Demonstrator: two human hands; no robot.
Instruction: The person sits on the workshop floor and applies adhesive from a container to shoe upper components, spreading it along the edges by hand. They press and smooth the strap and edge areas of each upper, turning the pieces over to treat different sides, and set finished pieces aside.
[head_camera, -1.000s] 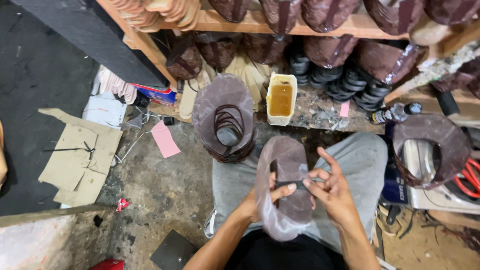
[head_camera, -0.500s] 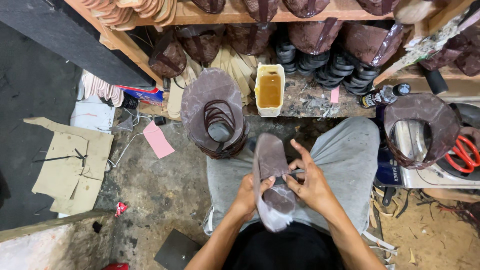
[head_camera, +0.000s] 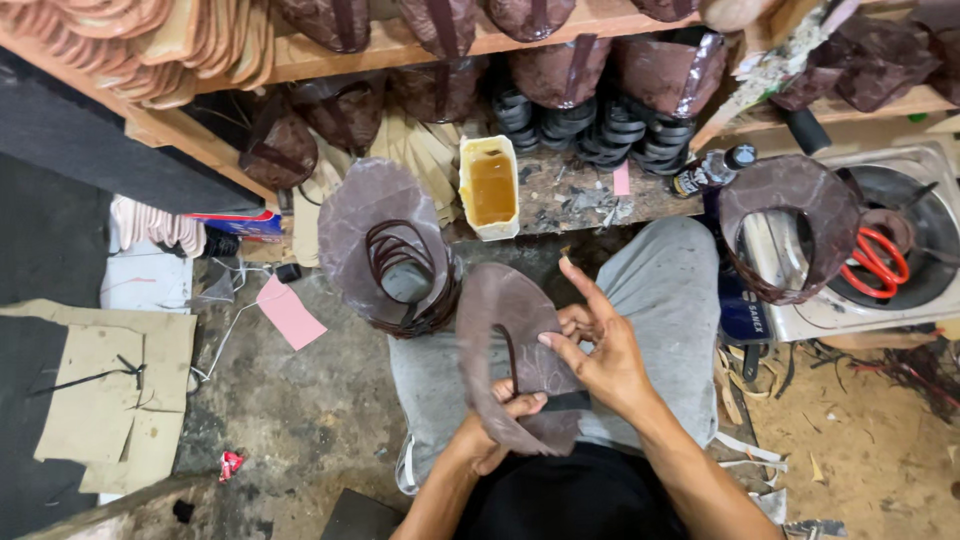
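Turned since half a second ago, the curved brown leather shoe upper now shows its broad face over the lap. Far left of it stands a stack of like uppers with straps fitted; another lies right. Left hand pinches its near edge; right hand presses the dark strap, fingers splayed. Strap fitting looks part done.

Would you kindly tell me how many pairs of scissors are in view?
1: the red-handled scissors lie in the round metal basin at the right, beside a brown leather piece. Others may be hidden under clutter.
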